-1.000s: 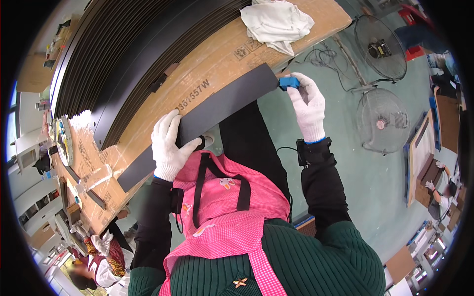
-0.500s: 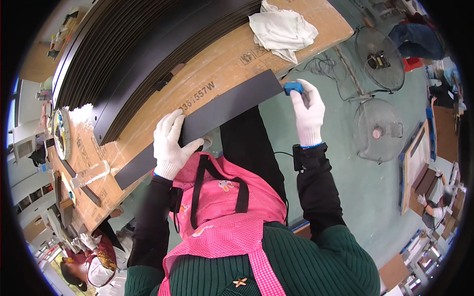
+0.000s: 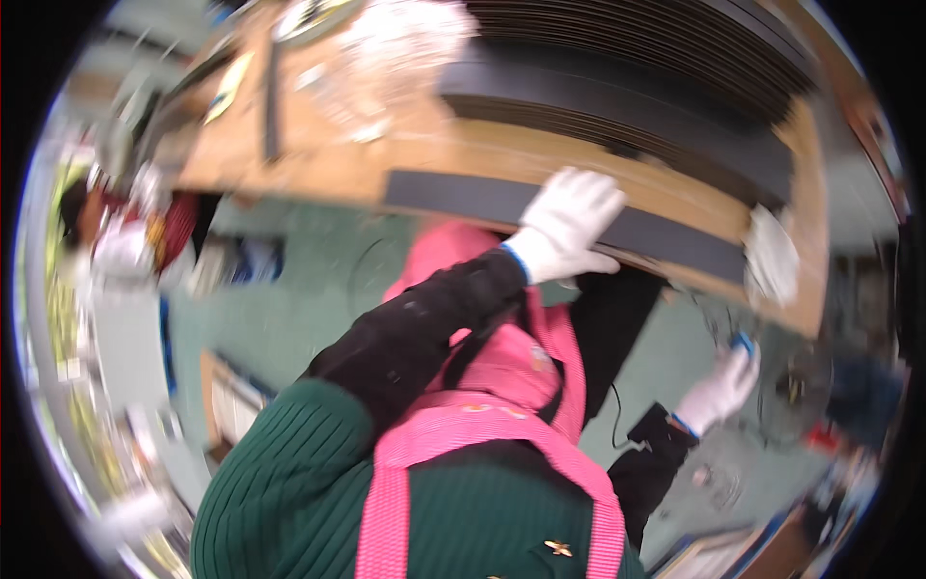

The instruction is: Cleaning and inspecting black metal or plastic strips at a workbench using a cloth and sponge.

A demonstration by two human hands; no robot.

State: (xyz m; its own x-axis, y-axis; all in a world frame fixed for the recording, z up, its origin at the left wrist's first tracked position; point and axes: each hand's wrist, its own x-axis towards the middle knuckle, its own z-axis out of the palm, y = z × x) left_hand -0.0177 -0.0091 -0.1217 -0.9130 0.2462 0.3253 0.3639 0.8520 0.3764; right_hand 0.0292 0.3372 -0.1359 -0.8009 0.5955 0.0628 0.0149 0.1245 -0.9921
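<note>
A long flat dark grey strip (image 3: 675, 243) lies along the near edge of the cardboard-covered table (image 3: 328, 169). Over its middle is my left hand (image 3: 571, 224) in a white knitted glove, fingers across the top and thumb at the near edge, gripping it. My right hand (image 3: 721, 388), also gloved, is off to the right, beyond the table edge and apart from the strip. Between its fingertips is a small blue block (image 3: 741, 343), smeared by motion.
A tall stack of similar dark strips (image 3: 627, 92) fills the table's far side. Crumpled white cloth (image 3: 772, 256) lies at the right end, clear plastic wrap (image 3: 386, 58) at the left. Another person (image 3: 130, 232) is at far left. Cables (image 3: 714, 314) hang or lie near my right hand.
The view has swung round, blurring the picture. My right hand with the blue block has gone from the strip's right end to lower right. My left hand still grips the strip.
</note>
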